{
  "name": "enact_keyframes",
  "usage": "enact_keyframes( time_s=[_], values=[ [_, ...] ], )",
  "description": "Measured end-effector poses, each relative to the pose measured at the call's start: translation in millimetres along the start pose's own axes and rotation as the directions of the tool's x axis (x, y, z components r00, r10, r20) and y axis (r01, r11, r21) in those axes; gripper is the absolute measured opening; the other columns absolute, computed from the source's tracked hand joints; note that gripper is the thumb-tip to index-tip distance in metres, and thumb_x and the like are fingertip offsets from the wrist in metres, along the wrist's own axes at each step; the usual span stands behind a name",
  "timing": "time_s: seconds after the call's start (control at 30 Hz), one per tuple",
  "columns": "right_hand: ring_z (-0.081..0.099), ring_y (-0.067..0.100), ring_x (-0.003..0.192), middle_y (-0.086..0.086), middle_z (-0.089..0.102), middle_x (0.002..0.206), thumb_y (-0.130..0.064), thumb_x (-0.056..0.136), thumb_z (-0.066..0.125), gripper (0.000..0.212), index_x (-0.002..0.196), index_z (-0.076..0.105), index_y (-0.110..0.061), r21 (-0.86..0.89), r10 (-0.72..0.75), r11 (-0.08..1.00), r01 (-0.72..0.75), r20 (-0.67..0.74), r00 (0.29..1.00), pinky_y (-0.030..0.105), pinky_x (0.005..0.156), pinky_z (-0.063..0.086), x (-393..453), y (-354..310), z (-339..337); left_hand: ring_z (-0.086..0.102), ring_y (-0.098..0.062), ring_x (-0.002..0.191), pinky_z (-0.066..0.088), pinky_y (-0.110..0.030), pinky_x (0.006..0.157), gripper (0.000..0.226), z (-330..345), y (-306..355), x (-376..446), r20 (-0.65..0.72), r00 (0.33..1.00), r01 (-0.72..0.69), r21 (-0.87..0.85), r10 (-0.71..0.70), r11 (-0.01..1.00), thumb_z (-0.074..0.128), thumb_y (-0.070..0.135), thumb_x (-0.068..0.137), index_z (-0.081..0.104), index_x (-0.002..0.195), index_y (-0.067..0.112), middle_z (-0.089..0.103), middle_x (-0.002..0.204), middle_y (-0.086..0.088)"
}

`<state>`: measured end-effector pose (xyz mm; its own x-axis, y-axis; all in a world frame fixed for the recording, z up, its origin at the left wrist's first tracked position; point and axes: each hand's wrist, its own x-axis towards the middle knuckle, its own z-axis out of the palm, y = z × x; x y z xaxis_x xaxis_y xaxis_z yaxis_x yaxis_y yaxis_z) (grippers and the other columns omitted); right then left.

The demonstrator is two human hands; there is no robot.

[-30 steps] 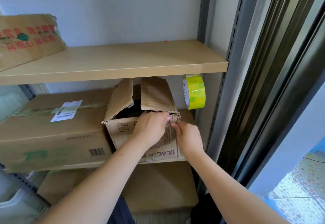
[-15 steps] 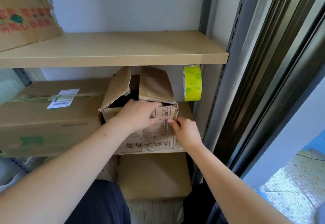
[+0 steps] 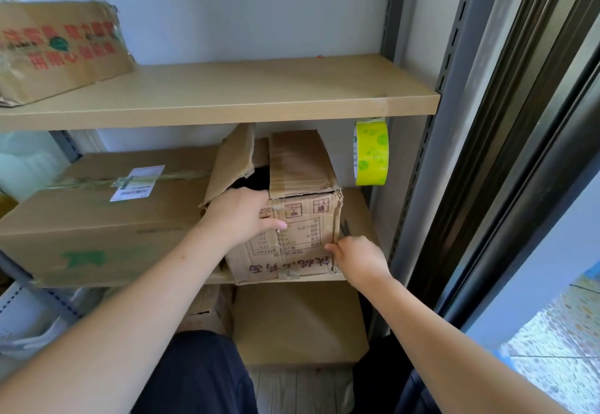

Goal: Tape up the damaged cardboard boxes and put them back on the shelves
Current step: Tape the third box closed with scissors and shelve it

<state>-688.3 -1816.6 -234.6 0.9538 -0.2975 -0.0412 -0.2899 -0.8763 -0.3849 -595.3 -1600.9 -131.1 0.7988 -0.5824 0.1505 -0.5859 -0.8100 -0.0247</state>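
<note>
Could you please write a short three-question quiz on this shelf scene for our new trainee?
1. True or false: the top flaps of the small box on the middle shelf are taped shut.
2. Where is the green tape roll? A. hanging under the right end of the upper shelf; B. inside the small box; C. on the floor.
3. Which hand is at the small box's front right corner edge?

Key
1. False: the flaps stand open, with a dark gap between them.
2. A.
3. The right hand; the left hand lies on the box's front, near the top.
</note>
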Motion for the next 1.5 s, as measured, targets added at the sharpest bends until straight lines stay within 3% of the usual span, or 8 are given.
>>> enact_keyframes(
  time_s=[0.17,0.3,0.57,0.77,1.0,1.17,1.3,1.5],
  values=[
    [0.051,0.000,0.059,-0.017,0.050,0.070,-0.058,0.097,0.043,0.031,0.097,0.050,-0.028,0.100,-0.019,0.994,0.035,-0.157,0.987,0.019,0.044,0.032,-6,-10,-11,0.065,-0.019,0.104,0.057,-0.034,0.072,0.072,6,4,-9,-0.103,0.994,-0.018,0.104,0.029,0.994,0.046,0.078,0.081,0.053,0.137,0.033,0.068,0.117,0.004],
    [0.066,0.016,0.096,-0.007,0.065,0.113,-0.058,0.095,0.046,0.054,0.139,0.037,-0.028,0.270,-0.064,0.947,0.176,-0.378,0.924,0.020,0.056,0.044,-15,-31,-29,0.027,-0.016,0.148,0.034,-0.039,0.115,0.064,1,5,-21,-0.150,0.986,-0.072,0.000,0.071,0.997,0.033,0.065,0.096,0.047,0.146,0.027,0.041,0.155,0.003],
    [0.015,0.033,0.150,0.007,0.006,0.165,-0.054,0.099,0.042,0.073,0.157,0.011,-0.024,-0.012,-0.164,0.984,0.180,-0.481,0.861,0.049,0.117,0.030,-17,-78,-51,0.052,-0.015,0.106,0.049,-0.033,0.088,0.025,-6,-13,-67,-0.672,0.724,-0.190,0.026,0.158,0.981,0.051,0.032,0.096,0.065,0.113,0.018,0.059,0.111,0.004],
    [0.041,0.035,0.137,0.005,0.023,0.162,-0.051,0.102,0.035,0.052,0.151,0.037,-0.032,0.035,-0.145,0.986,0.165,-0.321,0.936,0.044,0.103,0.045,1,-62,-60,0.044,-0.022,0.137,0.042,-0.041,0.108,0.061,18,-33,-57,0.055,0.918,0.320,-0.686,-0.392,0.653,0.041,0.055,0.099,0.035,0.151,0.024,0.046,0.149,-0.002],
    [0.042,0.030,0.136,0.009,0.046,0.149,-0.046,0.103,0.035,0.049,0.143,0.050,-0.024,0.238,-0.106,0.955,0.176,-0.282,0.954,0.035,0.107,0.036,11,-29,-72,0.067,0.000,0.078,0.059,-0.029,0.063,0.052,27,-2,-79,-0.108,0.955,0.158,-0.601,-0.276,0.783,0.032,0.066,0.095,0.063,0.117,0.030,0.073,0.089,0.011],
    [0.023,0.034,0.144,0.014,0.022,0.158,-0.055,0.099,0.036,0.068,0.151,0.033,-0.012,0.431,0.145,0.902,-0.005,-0.291,0.946,0.042,0.118,0.022,10,-29,-72,0.072,-0.006,0.066,0.060,-0.039,0.068,0.063,13,5,-68,-0.084,0.905,0.144,-0.862,-0.418,0.487,0.036,0.069,0.094,0.074,0.082,0.020,0.075,0.070,0.005],
    [0.028,0.029,0.144,0.007,0.017,0.159,-0.052,0.094,0.055,0.076,0.154,0.019,-0.020,0.657,0.240,0.752,0.045,-0.336,0.911,0.038,0.115,0.023,-3,-45,-57,0.065,-0.013,0.099,0.049,-0.025,0.078,0.055,11,-28,-35,-0.135,0.752,0.263,-0.836,-0.645,0.481,0.050,0.061,0.093,0.060,0.120,0.014,0.067,0.114,0.001],
    [0.055,0.031,0.114,0.010,0.047,0.136,-0.043,0.084,0.069,0.063,0.137,0.046,-0.018,0.769,0.346,0.636,-0.066,-0.208,0.915,0.045,0.104,0.044,11,-37,-68,0.016,-0.027,0.151,0.022,-0.049,0.117,0.124,11,-45,5,0.168,0.862,0.377,-0.843,-0.478,0.383,0.064,0.079,0.070,-0.010,0.157,0.031,-0.007,0.166,0.004]
  ],
)
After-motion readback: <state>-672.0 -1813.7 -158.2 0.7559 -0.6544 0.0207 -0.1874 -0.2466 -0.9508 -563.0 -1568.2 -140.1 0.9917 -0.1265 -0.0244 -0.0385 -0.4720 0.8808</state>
